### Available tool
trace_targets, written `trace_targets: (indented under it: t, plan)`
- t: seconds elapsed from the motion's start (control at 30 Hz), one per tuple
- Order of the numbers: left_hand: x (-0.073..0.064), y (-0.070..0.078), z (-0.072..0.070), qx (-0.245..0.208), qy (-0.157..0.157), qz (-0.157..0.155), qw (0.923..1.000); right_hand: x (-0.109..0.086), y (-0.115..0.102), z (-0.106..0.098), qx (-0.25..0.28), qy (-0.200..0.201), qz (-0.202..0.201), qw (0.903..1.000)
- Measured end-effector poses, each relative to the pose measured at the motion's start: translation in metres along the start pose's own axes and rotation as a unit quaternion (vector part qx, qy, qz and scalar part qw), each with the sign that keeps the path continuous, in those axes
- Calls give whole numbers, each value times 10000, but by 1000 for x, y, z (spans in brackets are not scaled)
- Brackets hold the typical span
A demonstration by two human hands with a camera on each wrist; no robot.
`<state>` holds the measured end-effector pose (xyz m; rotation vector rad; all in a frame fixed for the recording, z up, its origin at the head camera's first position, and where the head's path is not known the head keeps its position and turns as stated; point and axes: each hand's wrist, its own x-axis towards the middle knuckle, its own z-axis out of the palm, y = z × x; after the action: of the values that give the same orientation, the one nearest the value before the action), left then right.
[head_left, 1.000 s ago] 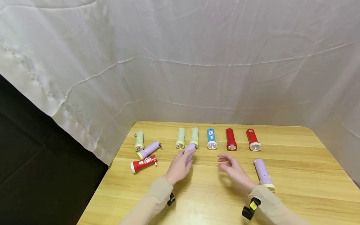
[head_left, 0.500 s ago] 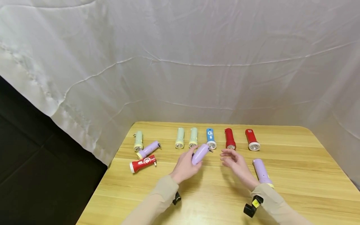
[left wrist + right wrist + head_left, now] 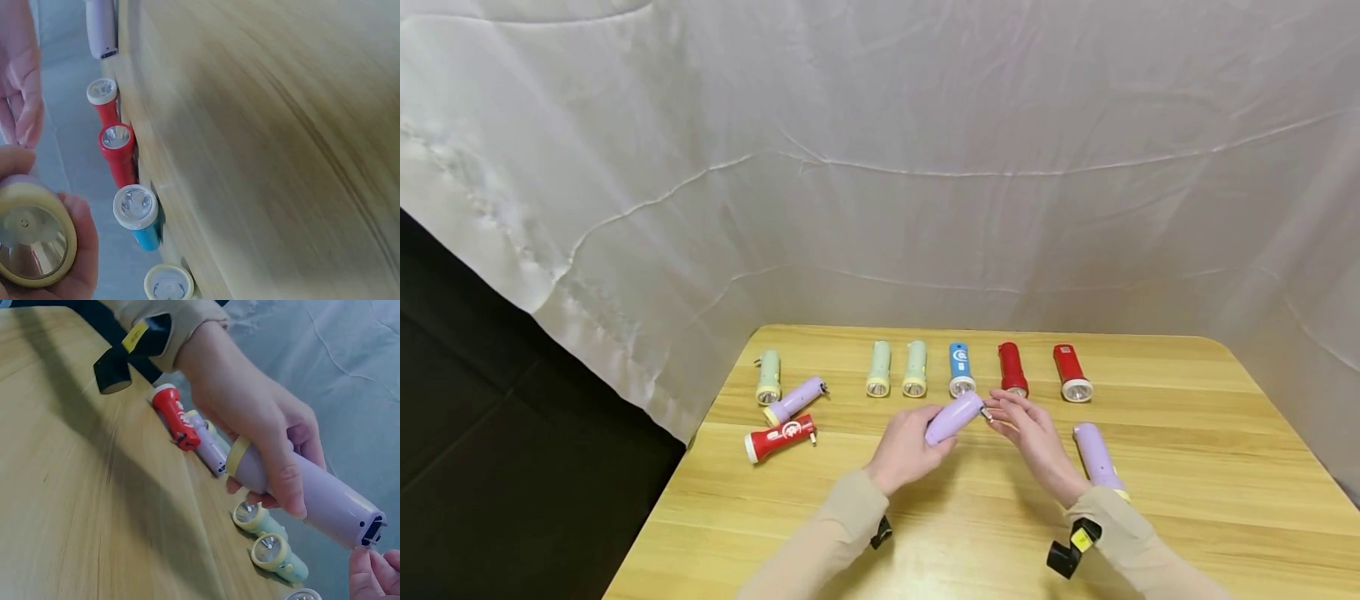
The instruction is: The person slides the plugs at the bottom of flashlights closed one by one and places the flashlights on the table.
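Observation:
My left hand (image 3: 912,448) grips a purple flashlight (image 3: 955,418) above the table, its tail angled up toward the right. In the left wrist view its yellow-rimmed lens (image 3: 32,240) faces the camera. A small metal plug (image 3: 375,530) sticks out of the flashlight's tail. At that plug are the thumb and finger of my right hand (image 3: 1033,440), pinched together at its tip in the right wrist view. Just right of this hand, a second purple flashlight (image 3: 1096,457) lies partly hidden behind the wrist.
Along the back stand two green flashlights (image 3: 878,367), a blue one (image 3: 960,365) and two red ones (image 3: 1070,367). On the left lie a green flashlight (image 3: 769,375), a purple one (image 3: 796,400) and a red one (image 3: 781,437). A pale cloth (image 3: 925,233) hangs behind the table (image 3: 970,533).
My left hand has lifted the purple flashlight from near the green ones and carried it right, tilting it toward my right hand. The right fingers have come to its plug end.

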<state>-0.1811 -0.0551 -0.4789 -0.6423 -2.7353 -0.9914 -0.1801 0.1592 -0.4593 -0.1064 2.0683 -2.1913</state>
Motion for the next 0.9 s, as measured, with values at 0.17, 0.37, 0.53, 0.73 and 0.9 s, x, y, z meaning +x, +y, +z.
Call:
trace_targets:
  t: [0.17, 0.37, 0.53, 0.73, 0.9]
  plan:
    - [-1, 1, 3, 204, 62, 163, 9996, 0, -3, -1, 358, -134, 210, 9990]
    - [0, 3, 7, 128, -56, 307, 9994, -2, -5, 1, 834, -225, 379, 9955]
    - [-1, 4, 10, 69, -212, 501, 9985, -6, -8, 3, 1290, -163, 378, 9908]
    - [-3, 3, 11, -82, -368, 503, 9980, -8, -11, 6, 1778, -195, 362, 9832]
    - [-3, 3, 12, -67, -387, 407, 9984, -9, -13, 8, 2070, -360, 393, 9769]
